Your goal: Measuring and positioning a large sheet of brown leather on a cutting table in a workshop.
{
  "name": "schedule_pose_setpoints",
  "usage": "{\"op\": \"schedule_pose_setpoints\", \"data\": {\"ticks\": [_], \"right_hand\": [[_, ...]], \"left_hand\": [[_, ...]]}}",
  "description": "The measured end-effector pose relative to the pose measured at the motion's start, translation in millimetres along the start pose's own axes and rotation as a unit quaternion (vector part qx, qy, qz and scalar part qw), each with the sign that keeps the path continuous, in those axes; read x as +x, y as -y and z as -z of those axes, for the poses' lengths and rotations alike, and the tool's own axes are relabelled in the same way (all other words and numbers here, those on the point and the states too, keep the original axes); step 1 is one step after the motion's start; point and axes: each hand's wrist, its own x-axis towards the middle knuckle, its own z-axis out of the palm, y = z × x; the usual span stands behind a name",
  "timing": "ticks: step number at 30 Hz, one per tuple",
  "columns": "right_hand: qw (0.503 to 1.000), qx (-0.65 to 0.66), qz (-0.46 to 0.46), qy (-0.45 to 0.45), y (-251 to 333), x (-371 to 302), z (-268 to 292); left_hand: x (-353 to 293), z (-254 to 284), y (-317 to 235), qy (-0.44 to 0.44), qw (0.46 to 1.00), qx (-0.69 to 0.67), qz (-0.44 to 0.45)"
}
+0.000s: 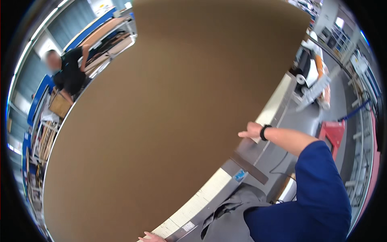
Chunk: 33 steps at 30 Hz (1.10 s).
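A worker's right hand (252, 130), a finger extended, is at the near edge of a broad brown sheet (161, 121); whether it grasps anything cannot be told. The left hand (152, 237), cut off by the lower rim, meets the same edge farther down, its grip equally unclear. The sheet spreads across the table, bordered by a pale strip (201, 197); between the hands, a dark bar (249, 167) juts out over grey floor (294, 133). A blue sticker (239, 175) and white label (188, 226) carry print too small to read. Across the sheet, a co-worker (72, 72) leans at its far edge.
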Motion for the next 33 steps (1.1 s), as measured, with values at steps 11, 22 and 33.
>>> {"op": "schedule_pose_setpoints", "data": {"ticks": [11,22,33], "right_hand": [[0.999,-0.008,0.031,-0.032,-22.6,3.7,-39.4],[1.000,-0.004,0.024,0.012,-8.1,-22.6,-0.2],[0.994,-0.029,-0.076,0.073,3.9,-22.8,12.9]], "left_hand": [[11.5,42.1,-14.7,0.173,0.984,-0.038,0.037],[4.4,-19.0,-3.4,0.137,0.981,-0.126,0.059],[1.7,-23.1,-2.6,0.125,0.981,-0.139,0.053]]}}
